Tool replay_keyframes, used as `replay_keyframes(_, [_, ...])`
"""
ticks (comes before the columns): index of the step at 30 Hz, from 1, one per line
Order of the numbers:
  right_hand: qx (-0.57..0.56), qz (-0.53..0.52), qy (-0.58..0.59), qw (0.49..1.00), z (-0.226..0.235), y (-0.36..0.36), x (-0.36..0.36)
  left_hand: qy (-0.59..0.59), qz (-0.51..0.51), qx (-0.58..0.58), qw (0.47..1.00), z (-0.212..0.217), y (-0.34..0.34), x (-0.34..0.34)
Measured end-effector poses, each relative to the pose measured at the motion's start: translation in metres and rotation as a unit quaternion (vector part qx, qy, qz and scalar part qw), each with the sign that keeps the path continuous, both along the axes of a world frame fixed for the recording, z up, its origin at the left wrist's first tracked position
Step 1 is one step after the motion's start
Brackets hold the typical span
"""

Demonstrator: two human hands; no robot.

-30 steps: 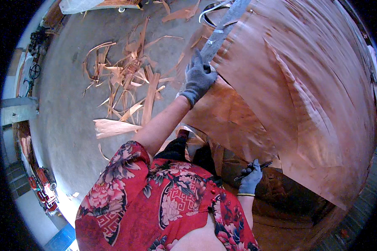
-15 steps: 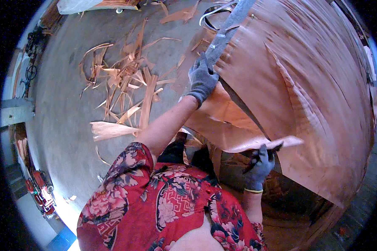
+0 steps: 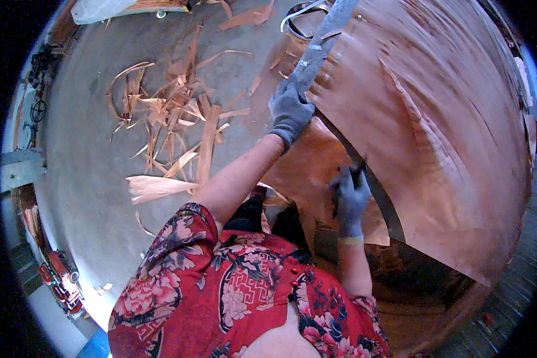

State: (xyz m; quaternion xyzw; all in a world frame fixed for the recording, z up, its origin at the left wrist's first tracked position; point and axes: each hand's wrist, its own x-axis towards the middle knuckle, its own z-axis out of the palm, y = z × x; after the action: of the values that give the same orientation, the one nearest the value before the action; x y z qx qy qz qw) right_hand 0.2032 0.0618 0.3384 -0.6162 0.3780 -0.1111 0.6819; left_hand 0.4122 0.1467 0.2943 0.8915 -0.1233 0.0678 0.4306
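Observation:
My left hand (image 3: 291,112), in a grey glove, is closed on the near end of a long grey bar (image 3: 322,48) lying across large thin reddish-brown wood veneer sheets (image 3: 459,125). Lower right, my gloved right hand (image 3: 352,201) is closed over a narrower veneer piece (image 3: 304,170). Something dark shows at its fingertips, too small to make out. A dark curved gap separates this piece from the broad sheet on the right, running from near my left hand down past my right.
Torn veneer strips (image 3: 182,113) litter the grey floor at left, with a pale rolled piece (image 3: 155,188) nearer me. A round hoop-like object (image 3: 304,21) lies beside the bar's far part. The broad sheet has a long raised fold (image 3: 411,107). Red machinery (image 3: 62,280) stands far left.
My right hand has moved up and left along the gap. The veneer edge that was curled up by it now lies flatter, and the gap looks longer. My left hand stays on the bar.

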Motion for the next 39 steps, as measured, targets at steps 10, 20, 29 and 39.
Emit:
replay_keyframes(10, [-0.037, -0.028, 0.012, 0.999, -0.032, -0.009, 0.039, -0.006, 0.141, 0.206, 0.968, 0.029, 0.071, 0.028])
replay_keyframes(20, [-0.004, -0.025, -0.039, 0.999, -0.037, -0.007, 0.031, -0.152, -0.073, 0.202, 0.965, 0.023, 0.045, -0.033])
replay_keyframes(29, [-0.041, -0.101, -0.043, 0.993, -0.018, -0.01, 0.001, 0.046, -0.005, -0.043, 0.998, -0.005, 0.021, -0.029])
replay_keyframes(39, [-0.452, -0.049, 0.188, 0.87, -0.049, -0.04, -0.122, 0.03, -0.006, -0.063, 0.998, -0.023, 0.028, -0.016])
